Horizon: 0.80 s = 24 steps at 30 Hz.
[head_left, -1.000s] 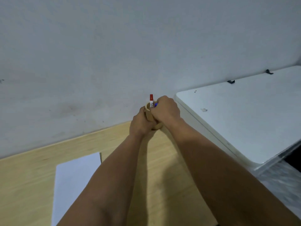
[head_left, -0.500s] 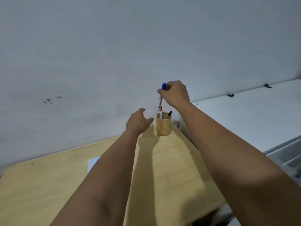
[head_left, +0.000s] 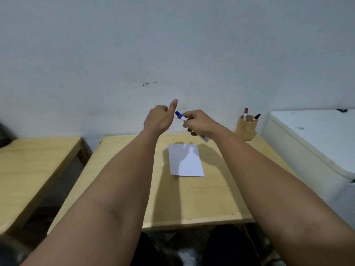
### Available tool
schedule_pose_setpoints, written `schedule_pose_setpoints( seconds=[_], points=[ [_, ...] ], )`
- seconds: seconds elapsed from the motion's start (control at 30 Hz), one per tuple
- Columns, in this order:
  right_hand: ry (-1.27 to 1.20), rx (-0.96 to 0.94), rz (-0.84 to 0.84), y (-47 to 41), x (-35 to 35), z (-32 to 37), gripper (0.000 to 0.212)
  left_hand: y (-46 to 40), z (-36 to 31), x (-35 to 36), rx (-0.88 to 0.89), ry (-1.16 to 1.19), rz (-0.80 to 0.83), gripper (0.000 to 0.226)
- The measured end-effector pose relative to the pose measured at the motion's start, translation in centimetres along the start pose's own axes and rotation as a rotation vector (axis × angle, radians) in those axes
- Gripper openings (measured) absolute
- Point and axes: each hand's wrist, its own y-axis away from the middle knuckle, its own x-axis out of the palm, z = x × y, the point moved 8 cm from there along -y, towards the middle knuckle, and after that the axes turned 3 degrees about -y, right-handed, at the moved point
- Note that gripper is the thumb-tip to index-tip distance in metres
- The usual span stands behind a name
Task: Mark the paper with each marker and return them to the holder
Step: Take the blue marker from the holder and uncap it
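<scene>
Right hand (head_left: pixel 200 122) grips blue marker (head_left: pixel 181 116); holder (head_left: pixel 246 128) keeps two markers.

The blue-capped marker (head_left: pixel 181 117) lies slanted in the right hand (head_left: pixel 199 123), cap up toward the left hand (head_left: pixel 159 120), its white barrel poking out below the palm. The white paper (head_left: pixel 185 160) lies flat below both hands. Right of the right hand stands the round wooden holder (head_left: pixel 246 128), upright, holding a red marker (head_left: pixel 245 113) and a black marker (head_left: pixel 256 117).
</scene>
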Motion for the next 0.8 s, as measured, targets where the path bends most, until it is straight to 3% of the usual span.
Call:
schedule_pose_setpoints(
  seconds=[0.17,0.37,0.5,0.63,0.8],
  points=[
    [-0.007,-0.045,0.098,-2.0,5.2,1.3,0.016,-0.2,5.1,-3.4,-0.019,0.03,-0.034,0.067],
    [-0.106,-0.046,0.185,-5.7,8.6,0.6,0.02,-2.4,8.9,-3.4,-0.003,-0.033,0.04,0.068],
    [0.01,-0.157,0.064,-8.3,9.1,-0.4,0.027,-4.5,10.3,-1.9,-0.051,-0.086,0.036,0.053],
    [0.168,-0.207,-0.028,-10.0,7.8,-3.4,0.032,-6.9,13.1,-2.0,-0.121,-0.08,-0.038,0.052],
    [0.143,-0.132,-0.255,-11.3,3.2,-6.9,0.032,-6.6,16.3,-2.3,-0.024,-0.443,-0.016,0.053]
  ],
)
